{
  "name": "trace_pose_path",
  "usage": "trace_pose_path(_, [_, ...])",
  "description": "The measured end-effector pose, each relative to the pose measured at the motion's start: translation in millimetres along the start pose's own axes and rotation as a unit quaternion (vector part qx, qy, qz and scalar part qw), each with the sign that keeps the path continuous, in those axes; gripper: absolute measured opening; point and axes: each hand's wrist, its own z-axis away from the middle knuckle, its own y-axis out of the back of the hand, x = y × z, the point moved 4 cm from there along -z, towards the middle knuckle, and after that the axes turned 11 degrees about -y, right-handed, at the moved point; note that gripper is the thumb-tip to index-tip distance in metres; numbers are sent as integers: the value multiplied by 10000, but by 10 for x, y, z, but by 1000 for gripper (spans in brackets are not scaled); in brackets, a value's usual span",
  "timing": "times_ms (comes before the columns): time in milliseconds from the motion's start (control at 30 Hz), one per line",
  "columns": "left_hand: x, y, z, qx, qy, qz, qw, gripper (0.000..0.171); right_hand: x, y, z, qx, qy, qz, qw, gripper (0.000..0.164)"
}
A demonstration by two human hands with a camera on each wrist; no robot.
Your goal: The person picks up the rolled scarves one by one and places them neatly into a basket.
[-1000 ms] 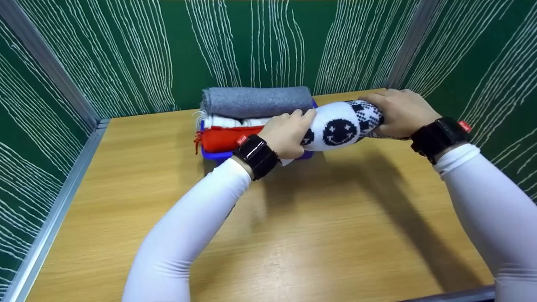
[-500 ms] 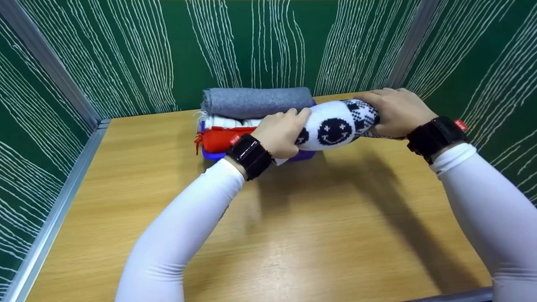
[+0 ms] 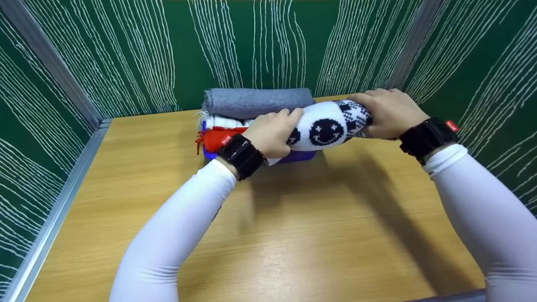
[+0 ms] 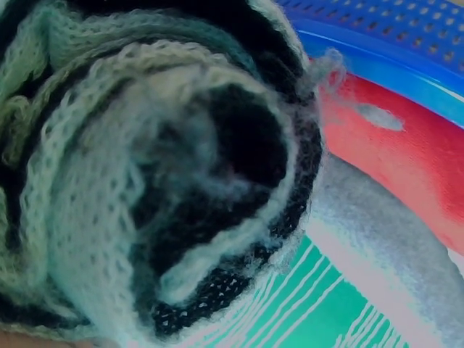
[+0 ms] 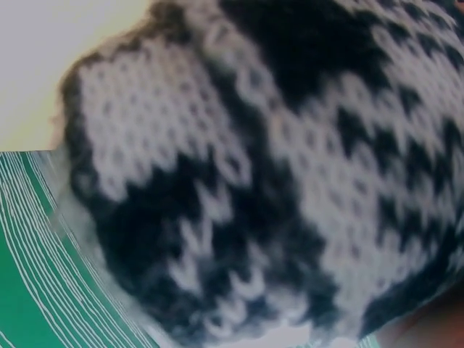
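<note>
A rolled knit scarf (image 3: 327, 126), white with black smiley faces and a black-and-white check at one end, is held up between both hands. My left hand (image 3: 272, 132) grips its left end, over the front of a blue basket (image 3: 298, 156). My right hand (image 3: 388, 111) grips the checked right end, to the right of the basket. In the left wrist view the coiled end of the scarf (image 4: 167, 181) fills much of the picture. The right wrist view shows the knit scarf (image 5: 268, 167) close up. Fingertips under the roll are hidden.
The basket holds a grey rolled cloth (image 3: 258, 102) at the back, white rolls (image 3: 224, 121) in the middle and a red fringed roll (image 3: 214, 138) in front. It stands on a wooden table (image 3: 147, 188) near green walls with white lines (image 3: 197, 46).
Both hands have shifted a little to the left with the rolled scarf. More of the red roll and the basket's front is covered by the left hand and wrist.
</note>
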Motion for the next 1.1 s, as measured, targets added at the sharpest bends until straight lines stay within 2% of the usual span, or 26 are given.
trace_pose_path(533, [-79, 7, 97, -23, 48, 38, 10000, 80, -81, -30, -33, -45, -47, -142, 9999, 77])
trace_pose_path(1100, [-180, 64, 227, 6, -56, 11, 10000, 77, -198, -27, -65, 52, 160, -260, 9995, 79])
